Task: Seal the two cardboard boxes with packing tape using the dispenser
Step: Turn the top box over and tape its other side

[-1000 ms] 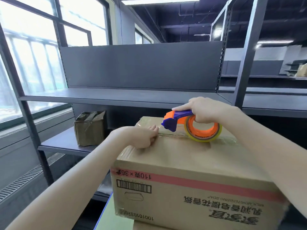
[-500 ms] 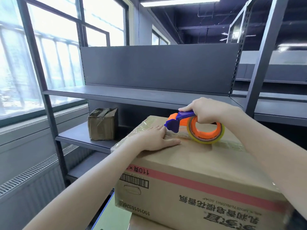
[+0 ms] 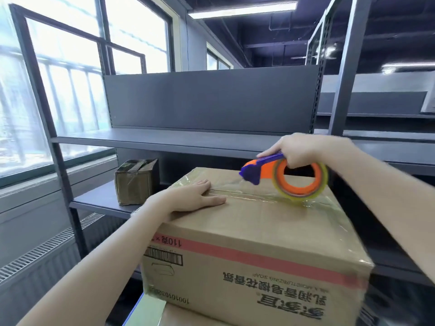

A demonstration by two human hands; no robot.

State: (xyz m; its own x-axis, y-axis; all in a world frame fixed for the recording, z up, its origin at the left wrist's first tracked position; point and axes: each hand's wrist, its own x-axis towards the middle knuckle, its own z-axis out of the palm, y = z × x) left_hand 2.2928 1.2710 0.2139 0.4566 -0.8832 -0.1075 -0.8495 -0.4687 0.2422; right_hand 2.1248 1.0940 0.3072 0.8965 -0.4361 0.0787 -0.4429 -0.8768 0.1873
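The grey shelving (image 3: 164, 140) filled my view beyond both hands. Under them sat the large cardboard box (image 3: 259, 231), its top seam running from the left hand across to the right. A smaller taped box (image 3: 135, 182) stood on a shelf well out past the left hand, apart from everything else. The tape dispenser (image 3: 299, 180) rested its roll on the box top beneath the right hand (image 3: 299, 149), whose fingers were curled round the handle, the cutter end pointing toward the left hand. The left hand (image 3: 193, 196) lay flat, fingers straight and together, pressing the box top at the seam. A clear tape strip (image 3: 247, 196) stretched between the two hands. I judged the pull should run straight along the seam, with the roll pressed low and the left palm anchoring the stuck end, so the strip would lie without wrinkles.
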